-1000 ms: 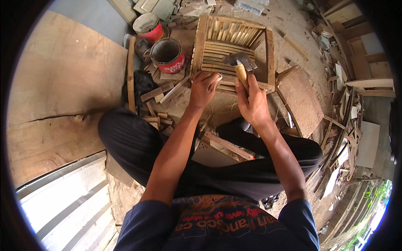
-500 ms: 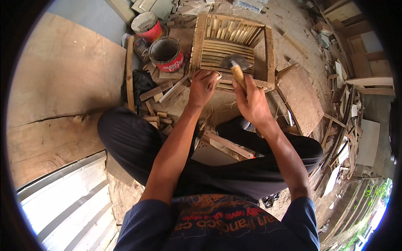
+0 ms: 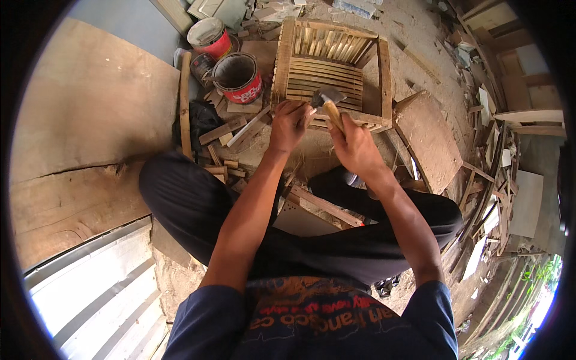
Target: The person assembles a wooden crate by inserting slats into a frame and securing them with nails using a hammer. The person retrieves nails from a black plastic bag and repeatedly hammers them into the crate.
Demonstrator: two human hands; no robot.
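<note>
A wooden crate (image 3: 385, 78) built of slats and thicker corner posts sits on the ground in front of me, its open side facing up. My left hand (image 3: 289, 125) is closed in a pinch at its near left corner. Something small and pale shows at the fingertips, too small to name. In my right hand (image 3: 360, 150) is a hammer (image 3: 333, 114), gripped by its light wooden handle. Its dark metal head is above the crate's near edge, just right of my left fingertips.
Left of the crate stand an open paint can (image 3: 240, 77) and another red can (image 3: 210, 37). A wooden board (image 3: 429, 141) lies to the right. Wood offcuts (image 3: 225, 129) are scattered by my left knee, and scrap wood (image 3: 495, 198) piles along the right side.
The hammer head has moved left and slightly down, closer to my left fingertips, as my right hand shifted left. My left hand stays at the crate's corner.
</note>
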